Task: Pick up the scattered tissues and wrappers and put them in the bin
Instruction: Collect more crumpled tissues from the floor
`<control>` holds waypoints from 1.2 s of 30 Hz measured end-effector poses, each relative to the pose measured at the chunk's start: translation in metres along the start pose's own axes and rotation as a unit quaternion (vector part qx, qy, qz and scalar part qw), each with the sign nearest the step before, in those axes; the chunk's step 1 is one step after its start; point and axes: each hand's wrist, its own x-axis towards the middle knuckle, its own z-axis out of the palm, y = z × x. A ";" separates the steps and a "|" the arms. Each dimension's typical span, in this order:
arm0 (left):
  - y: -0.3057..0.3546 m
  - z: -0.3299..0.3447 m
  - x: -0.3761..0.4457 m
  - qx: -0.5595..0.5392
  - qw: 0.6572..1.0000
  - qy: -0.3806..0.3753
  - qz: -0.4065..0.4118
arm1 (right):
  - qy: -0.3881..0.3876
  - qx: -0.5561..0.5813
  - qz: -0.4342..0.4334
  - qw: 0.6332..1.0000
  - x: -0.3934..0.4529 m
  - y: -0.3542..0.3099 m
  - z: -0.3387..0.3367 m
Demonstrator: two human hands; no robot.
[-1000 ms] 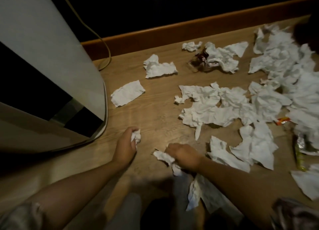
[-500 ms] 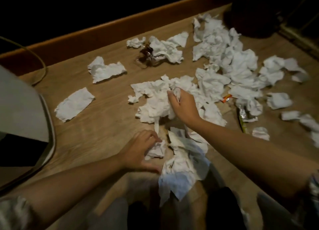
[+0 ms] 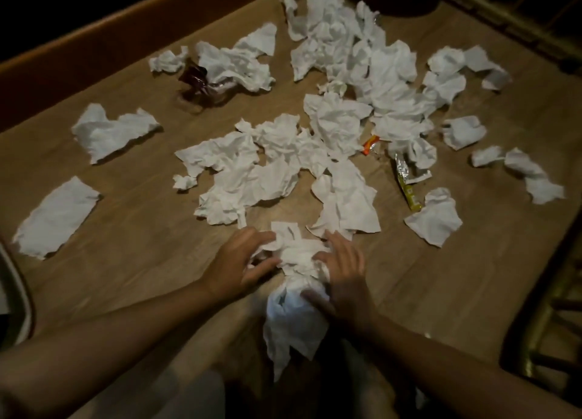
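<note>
On the far left edge a bit of a pale, rounded thing (image 3: 17,296) shows; it may be the bin, but that cannot be told. Next to it a flat tissue (image 3: 55,217) lies alone on the wooden floor (image 3: 132,261), and a crumpled tissue (image 3: 111,132) lies farther back. Behind that one, a dark shiny wrapper (image 3: 198,78) sits just beside more tissues. In the middle, near the person, the left hand (image 3: 239,262) and the right hand (image 3: 345,270) press in from each side on a bunch of tissues (image 3: 297,280). Both hands are half curled with fingers spread, cupping the bunch between them, not closed tight. They seem to hold it this way so many soft pieces can be squeezed into one ball and lifted together. The bunch touches the floor, and its near end hangs toward the person's lap. Just past the hands, a big spread of tissues (image 3: 252,173) waits. To the right lie an orange wrapper (image 3: 370,143) and a yellow-green wrapper (image 3: 406,182) among the tissues. More small tissues, like one far-right piece (image 3: 535,179), lie well apart. Most of the mess is not yet picked up, so the job looks just begun.
</note>
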 end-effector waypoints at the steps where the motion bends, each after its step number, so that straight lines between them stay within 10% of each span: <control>1: 0.004 0.003 0.009 0.017 0.999 -0.025 0.037 | -0.013 -0.013 -0.013 1.000 -0.006 -0.002 0.005; 10: -0.024 0.027 0.032 0.098 0.949 -0.217 0.206 | 0.003 -0.014 -0.087 0.996 -0.018 0.010 0.028; 17: -0.030 0.006 0.046 0.026 0.998 -0.043 0.046 | 0.022 0.141 -0.061 0.988 0.022 0.022 -0.014; 23: -0.004 0.007 0.070 -0.018 0.995 0.090 0.032 | 0.146 0.205 0.109 0.962 0.046 0.023 -0.053; 30: 0.041 0.036 0.090 -0.047 0.995 -0.013 0.083 | 0.236 0.262 0.223 0.909 0.027 0.023 -0.057; 36: 0.057 0.056 0.103 -0.088 0.993 -0.026 0.078 | 0.379 0.203 0.429 0.794 0.000 0.007 -0.037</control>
